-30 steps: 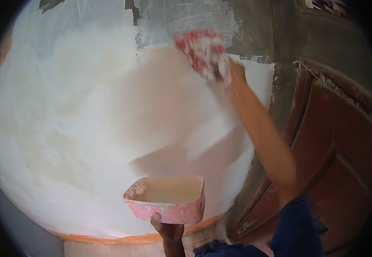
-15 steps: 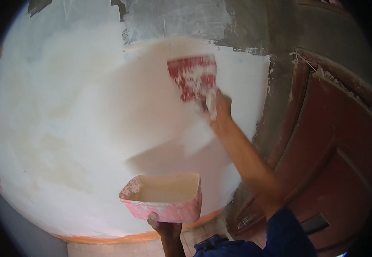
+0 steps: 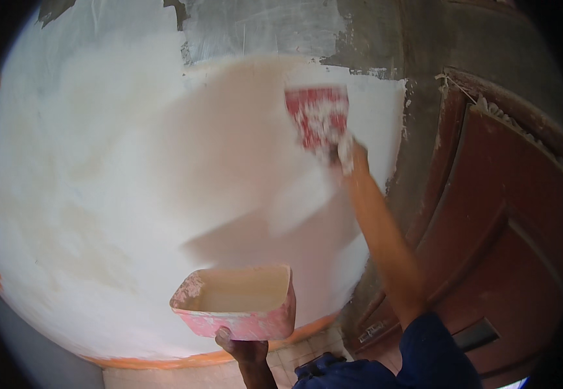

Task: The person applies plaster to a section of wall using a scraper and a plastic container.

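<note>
Head view, looking down and forward at a wall (image 3: 100,194) being coated in white putty. Right hand (image 3: 353,159), upper centre-right of the frame, is gripping closed around the handle of a wide red putty knife (image 3: 317,117); blade is lying flat against the wet white coat, just below the bare grey cement patch (image 3: 281,29) at the top. Blade is smeared with white clumps and looking thin and stiff, probably springy under pressure, light in the hand. Best hold is the short handle at its lower edge, where the fingers are sitting now; handle itself is caked and blurred, so its shape is hard to tell. Left hand (image 3: 242,347), bottom centre, is clamping from underneath on a pink rectangular plastic tub (image 3: 239,301), holding it level, well apart from the knife. Tub is open-topped, thin-walled, crusted with dried putty on the rim, holding a smooth cream paste; likely fairly heavy and slippery where wet, so supporting the base is making sense. Wall coat is looking smooth and damp, with an orange band (image 3: 165,360) running along its lower edge above pale tiles. Dark red-brown wooden door (image 3: 508,227) is filling the right of the frame, rough mortar showing along its frame. Blue sleeve (image 3: 437,356) is showing lower right.
</note>
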